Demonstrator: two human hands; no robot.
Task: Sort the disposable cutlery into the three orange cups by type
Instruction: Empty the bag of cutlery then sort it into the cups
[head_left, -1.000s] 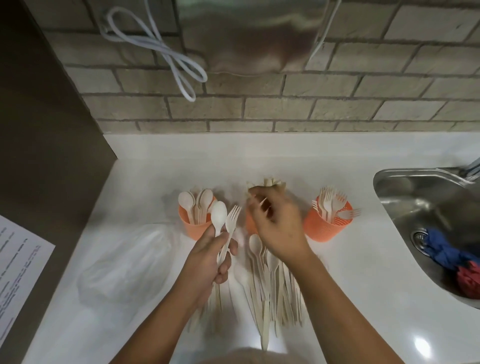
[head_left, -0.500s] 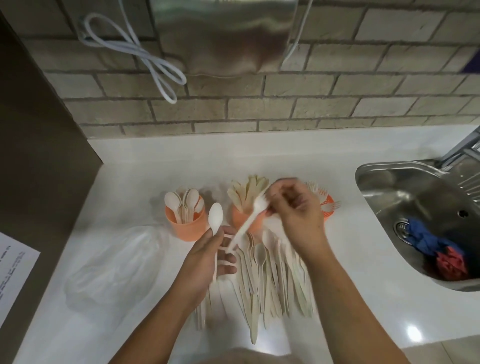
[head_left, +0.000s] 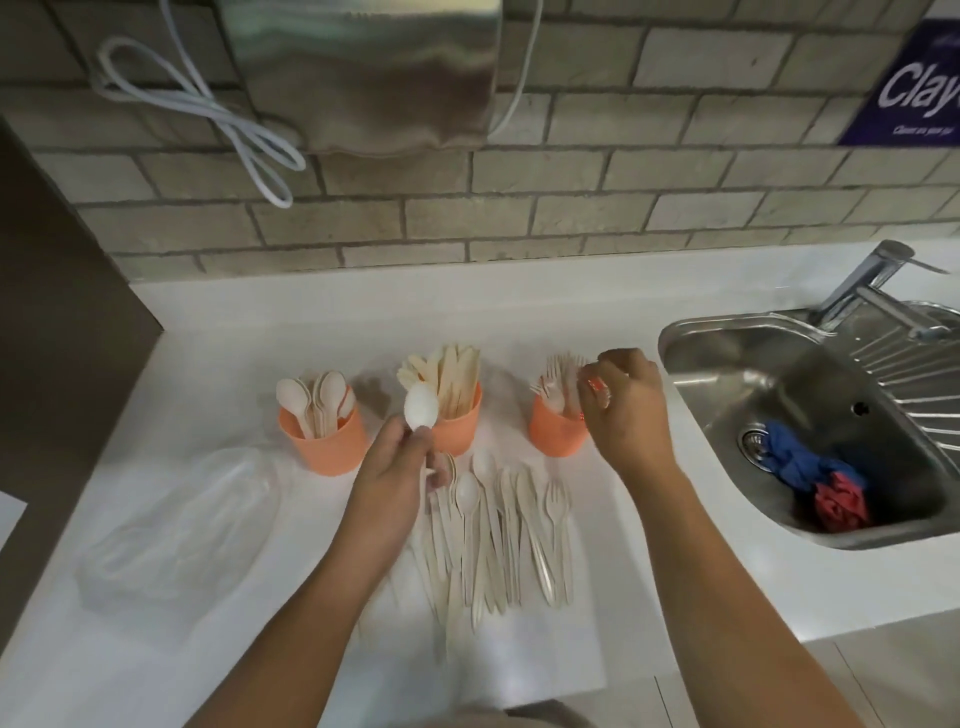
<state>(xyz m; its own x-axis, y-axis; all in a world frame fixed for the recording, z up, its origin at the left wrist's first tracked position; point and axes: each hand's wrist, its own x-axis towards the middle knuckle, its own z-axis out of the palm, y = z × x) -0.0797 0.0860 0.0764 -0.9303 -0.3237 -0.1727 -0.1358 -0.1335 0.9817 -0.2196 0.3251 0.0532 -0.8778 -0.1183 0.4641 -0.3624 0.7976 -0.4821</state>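
Observation:
Three orange cups stand in a row on the white counter: the left cup (head_left: 322, 441) has spoons, the middle cup (head_left: 460, 428) flat wooden knives, the right cup (head_left: 553, 434) forks. My left hand (head_left: 395, 467) grips a white spoon (head_left: 421, 408) upright, in front of the middle cup. My right hand (head_left: 623, 410) is at the right side of the fork cup, its fingers curled by the fork tops. Whether it still pinches a fork is hidden. A pile of mixed cutlery (head_left: 493, 530) lies on the counter between my forearms.
A crumpled clear plastic bag (head_left: 176, 525) lies left of the pile. A steel sink (head_left: 727, 364) with blue and red cloths (head_left: 815, 478) and a tap (head_left: 862, 280) is at the right. A brick wall runs behind, with a dark panel at the left.
My right hand took the white fork from my left hand and carried it right to the fork cup. My left hand keeps the spoon. The camera view shifted left.

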